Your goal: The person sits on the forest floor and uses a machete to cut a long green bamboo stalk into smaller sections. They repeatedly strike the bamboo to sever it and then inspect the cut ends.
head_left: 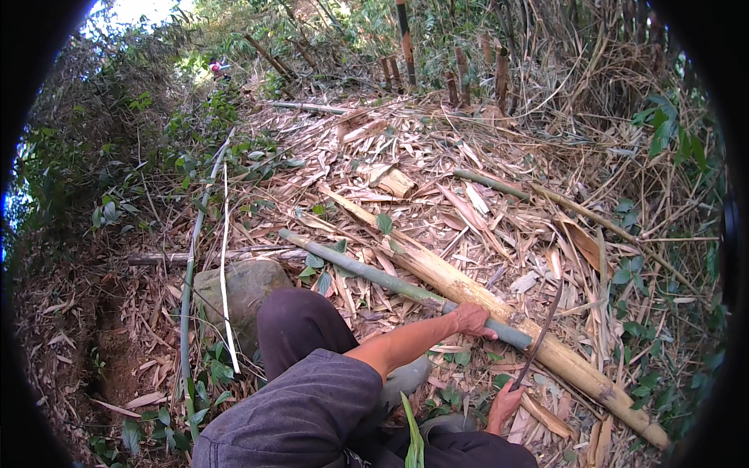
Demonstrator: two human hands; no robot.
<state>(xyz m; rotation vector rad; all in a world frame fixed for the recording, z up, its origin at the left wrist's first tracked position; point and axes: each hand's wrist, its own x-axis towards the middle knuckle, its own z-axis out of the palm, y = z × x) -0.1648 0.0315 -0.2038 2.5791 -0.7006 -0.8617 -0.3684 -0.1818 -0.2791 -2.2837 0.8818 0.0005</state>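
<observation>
Green bamboo pole, tan dry culm, grey stone, dk trousers.

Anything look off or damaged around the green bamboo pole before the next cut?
Nothing stands out. The left hand grips the green pole near its cut end, and it lies across a thicker tan culm. The right hand holds a curved blade. Dry litter all around.

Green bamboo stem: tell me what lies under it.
The green bamboo stem crosses a thick dry culm and dry leaf litter. The left hand covers one stretch.
</observation>
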